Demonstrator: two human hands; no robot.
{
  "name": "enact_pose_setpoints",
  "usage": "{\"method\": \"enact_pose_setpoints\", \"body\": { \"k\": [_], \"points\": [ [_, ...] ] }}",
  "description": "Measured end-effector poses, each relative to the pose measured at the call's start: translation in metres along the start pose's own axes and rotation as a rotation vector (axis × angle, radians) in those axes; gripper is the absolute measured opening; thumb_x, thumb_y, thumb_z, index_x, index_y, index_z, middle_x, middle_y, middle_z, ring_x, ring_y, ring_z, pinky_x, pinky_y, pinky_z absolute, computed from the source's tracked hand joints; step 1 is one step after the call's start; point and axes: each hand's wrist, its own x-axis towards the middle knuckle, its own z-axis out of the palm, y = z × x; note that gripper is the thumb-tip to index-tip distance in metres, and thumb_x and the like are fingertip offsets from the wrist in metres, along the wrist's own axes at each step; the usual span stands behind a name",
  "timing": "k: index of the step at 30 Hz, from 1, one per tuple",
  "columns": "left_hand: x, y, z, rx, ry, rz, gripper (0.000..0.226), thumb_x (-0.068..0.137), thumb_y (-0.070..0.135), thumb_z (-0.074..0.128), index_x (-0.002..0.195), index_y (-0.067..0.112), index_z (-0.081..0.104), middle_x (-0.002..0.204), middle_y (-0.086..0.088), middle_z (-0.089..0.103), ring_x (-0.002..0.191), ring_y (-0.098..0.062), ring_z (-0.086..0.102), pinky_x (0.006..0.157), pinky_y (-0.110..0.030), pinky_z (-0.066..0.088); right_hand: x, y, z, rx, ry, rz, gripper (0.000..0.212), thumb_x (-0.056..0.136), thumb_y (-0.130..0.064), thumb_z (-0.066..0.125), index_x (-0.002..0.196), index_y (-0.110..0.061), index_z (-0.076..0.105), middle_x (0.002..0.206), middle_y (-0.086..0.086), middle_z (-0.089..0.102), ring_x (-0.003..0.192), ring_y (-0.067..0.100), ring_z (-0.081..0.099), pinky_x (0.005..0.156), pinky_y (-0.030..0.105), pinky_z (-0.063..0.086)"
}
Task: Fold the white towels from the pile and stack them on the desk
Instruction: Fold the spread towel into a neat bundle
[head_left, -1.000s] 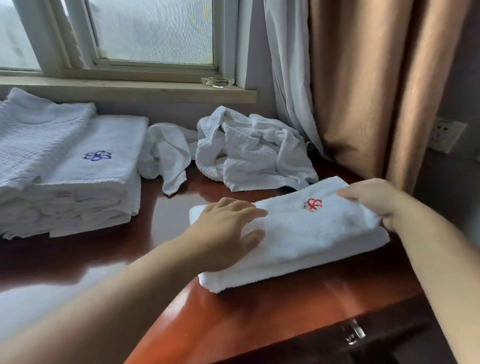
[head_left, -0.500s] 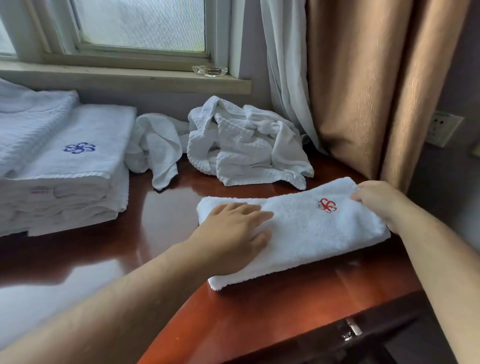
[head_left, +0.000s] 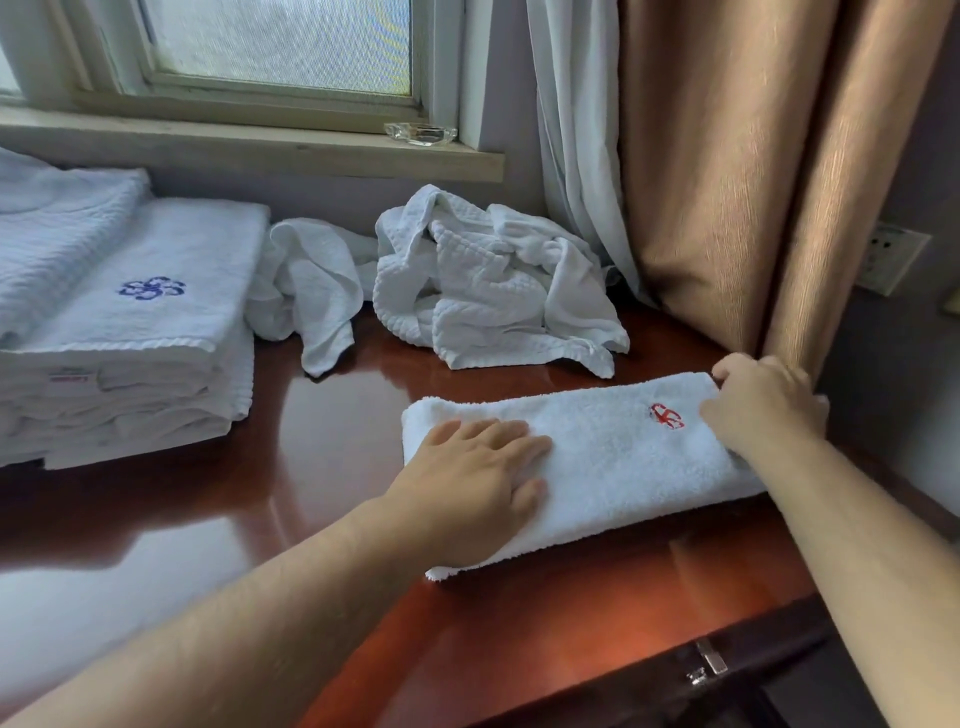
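A white towel with a red emblem (head_left: 613, 457) lies folded into a long band on the glossy red-brown desk (head_left: 332, 415). My left hand (head_left: 478, 483) presses flat on its left part, fingers straight. My right hand (head_left: 758, 405) grips the towel's right end, fingers curled over the edge. A pile of crumpled white towels (head_left: 488, 291) sits behind, under the window. A stack of folded white towels (head_left: 135, 332), the top one with a blue emblem, stands at the left.
A tan curtain (head_left: 753, 182) and a white sheer hang at the right, touching the desk corner. A glass ashtray (head_left: 421, 134) sits on the windowsill. A wall socket (head_left: 891, 257) is at far right. A drawer latch (head_left: 709, 662) shows below the desk's front edge.
The towel has gone from a thick, uneven fold to a flatter, narrower band. My right hand shifted to its far right end; my left hand stays pressed on the left part.
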Motion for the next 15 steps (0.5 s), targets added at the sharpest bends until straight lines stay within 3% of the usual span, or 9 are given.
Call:
{"method": "enact_pose_setpoints", "body": {
  "k": [2, 3, 5, 7, 9, 12, 15],
  "points": [
    [0.001, -0.001, -0.001, -0.009, -0.011, 0.001, 0.053, 0.102, 0.055, 0.028, 0.154, 0.042, 0.027, 0.163, 0.016, 0.023, 0.15, -0.008, 0.015, 0.118, -0.03, 0.003, -0.008, -0.016, 0.0, 0.038, 0.142, -0.114, 0.03, 0.088, -0.025, 0.06, 0.118, -0.028, 0.067, 0.125, 0.011, 0.059, 0.119, 0.036, 0.051, 0.099, 0.047, 0.039],
    [0.001, -0.002, -0.002, -0.02, -0.002, 0.006, 0.052, 0.102, 0.053, 0.03, 0.153, 0.042, 0.03, 0.163, 0.016, 0.025, 0.15, -0.007, 0.015, 0.119, -0.031, 0.003, -0.014, -0.027, 0.0, 0.151, 0.114, -0.182, 0.029, 0.09, -0.03, 0.059, 0.118, -0.027, 0.069, 0.125, 0.009, 0.06, 0.118, 0.034, 0.053, 0.099, 0.044, 0.04],
    [-0.003, -0.002, -0.002, -0.105, 0.098, -0.015, 0.045, 0.102, 0.042, 0.038, 0.148, 0.041, 0.041, 0.158, 0.016, 0.034, 0.148, -0.008, 0.02, 0.12, -0.031, 0.008, -0.028, -0.045, 0.008, 0.355, -0.104, -0.3, 0.035, 0.094, -0.042, 0.054, 0.123, -0.027, 0.068, 0.133, 0.003, 0.058, 0.124, 0.025, 0.052, 0.104, 0.04, 0.041],
    [-0.01, -0.004, -0.002, -0.238, 0.344, -0.174, 0.039, 0.098, 0.035, 0.05, 0.137, 0.034, 0.052, 0.147, 0.011, 0.046, 0.14, -0.015, 0.031, 0.117, -0.033, 0.02, -0.043, -0.053, 0.023, 0.291, -0.261, -0.393, 0.046, 0.098, -0.052, 0.043, 0.137, -0.03, 0.059, 0.149, -0.004, 0.049, 0.138, 0.018, 0.042, 0.115, 0.04, 0.031],
    [-0.017, -0.012, -0.004, -0.333, 0.494, -0.463, 0.043, 0.094, 0.041, 0.058, 0.133, 0.025, 0.052, 0.136, 0.002, 0.051, 0.129, -0.021, 0.041, 0.108, -0.035, 0.032, -0.049, -0.052, 0.034, 0.187, -0.229, -0.445, 0.053, 0.099, -0.056, 0.033, 0.143, -0.033, 0.051, 0.154, -0.009, 0.043, 0.143, 0.013, 0.035, 0.115, 0.038, 0.023],
    [-0.021, -0.025, -0.013, -0.392, 0.235, -0.774, 0.068, 0.086, 0.068, 0.056, 0.128, 0.015, 0.051, 0.122, -0.001, 0.06, 0.111, -0.022, 0.058, 0.085, -0.034, 0.044, -0.048, -0.051, 0.035, 0.172, -0.206, -0.453, 0.056, 0.098, -0.058, 0.03, 0.143, -0.033, 0.05, 0.152, -0.012, 0.045, 0.141, 0.012, 0.036, 0.113, 0.037, 0.025],
    [-0.018, -0.026, -0.027, -0.418, 0.063, -0.769, 0.061, 0.08, 0.076, 0.059, 0.095, 0.017, 0.064, 0.086, 0.006, 0.067, 0.076, -0.012, 0.062, 0.062, -0.029, 0.045, -0.049, -0.054, 0.033, 0.153, -0.22, -0.459, 0.055, 0.097, -0.058, 0.029, 0.142, -0.033, 0.05, 0.149, -0.014, 0.047, 0.139, 0.012, 0.038, 0.113, 0.039, 0.027]
  ]
}}
